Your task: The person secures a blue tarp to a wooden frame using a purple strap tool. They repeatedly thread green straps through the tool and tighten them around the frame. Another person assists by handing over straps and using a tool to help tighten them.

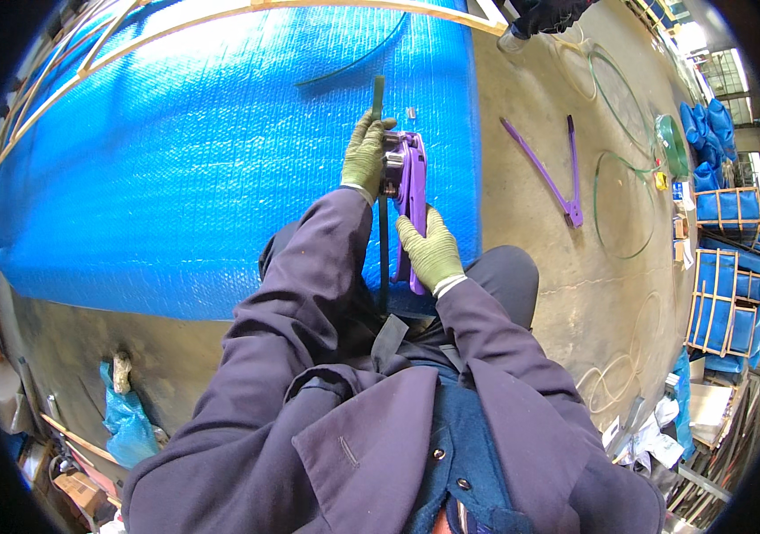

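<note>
1. Purple strapping tool (408, 191) sat centre frame, on the near edge of the blue bubble-wrapped bundle (220, 160); long axis top to bottom, handle toward the body.
2. Dark strap (384, 258) ran through its head, parallel, just left.
3. Left hand (365, 156), gloved, closed around the tool's head at the upper end.
4. Right hand (432, 254), gloved, wrapped on the handle at the lower end, nearer the body.
5. Second purple tool (551, 178) lay well apart, on the floor at right.

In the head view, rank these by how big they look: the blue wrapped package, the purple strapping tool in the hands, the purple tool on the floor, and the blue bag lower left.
1. blue wrapped package
2. Unsure: purple tool on the floor and purple strapping tool look alike
3. blue bag, roughly similar too
</note>
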Demonstrator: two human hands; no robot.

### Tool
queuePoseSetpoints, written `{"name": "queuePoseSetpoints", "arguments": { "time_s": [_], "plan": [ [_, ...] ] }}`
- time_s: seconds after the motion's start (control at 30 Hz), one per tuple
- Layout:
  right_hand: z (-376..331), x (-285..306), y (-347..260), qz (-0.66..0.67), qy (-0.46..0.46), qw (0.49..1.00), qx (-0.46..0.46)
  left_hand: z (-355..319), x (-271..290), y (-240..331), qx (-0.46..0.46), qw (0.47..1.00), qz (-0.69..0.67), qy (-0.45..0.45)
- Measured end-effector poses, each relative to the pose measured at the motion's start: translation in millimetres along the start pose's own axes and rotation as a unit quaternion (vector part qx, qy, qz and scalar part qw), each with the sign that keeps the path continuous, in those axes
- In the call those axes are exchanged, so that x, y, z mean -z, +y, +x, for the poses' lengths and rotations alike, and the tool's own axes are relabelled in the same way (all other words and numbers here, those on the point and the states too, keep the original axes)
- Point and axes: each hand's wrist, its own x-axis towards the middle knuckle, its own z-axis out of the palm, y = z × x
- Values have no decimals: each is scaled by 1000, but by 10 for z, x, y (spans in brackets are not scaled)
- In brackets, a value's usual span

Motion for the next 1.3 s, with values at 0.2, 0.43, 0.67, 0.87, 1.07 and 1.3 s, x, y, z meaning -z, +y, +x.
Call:
{"name": "queuePoseSetpoints", "arguments": {
  "time_s": [0.2, 0.43, 0.67, 0.87, 1.07, 1.3],
  "plan": [
    [-10, 22, -101, -14, -3, 1000, -11, 68, 77, -62, 15, 998, 65, -13],
    [66, 126, -23, -18, -15, 1000, -16, 128, 143, -225, -91, 917, 380, -76],
    [210, 232, 292, 85, -50, 995, -29, -271, 95, 47, -55, 852, 513, -87],
    [282, 403, 399, 97, -74, 992, -32, -700, 201, 448, 28, 790, 595, -147],
    [296, 532, 457, 130, -97, 986, -38, -666, 139, 414, -13, 741, 653, -159],
    [262, 671, 431, 116, -145, 982, -30, -594, -62, 690, -7, 682, 700, -211]
  ]
}}
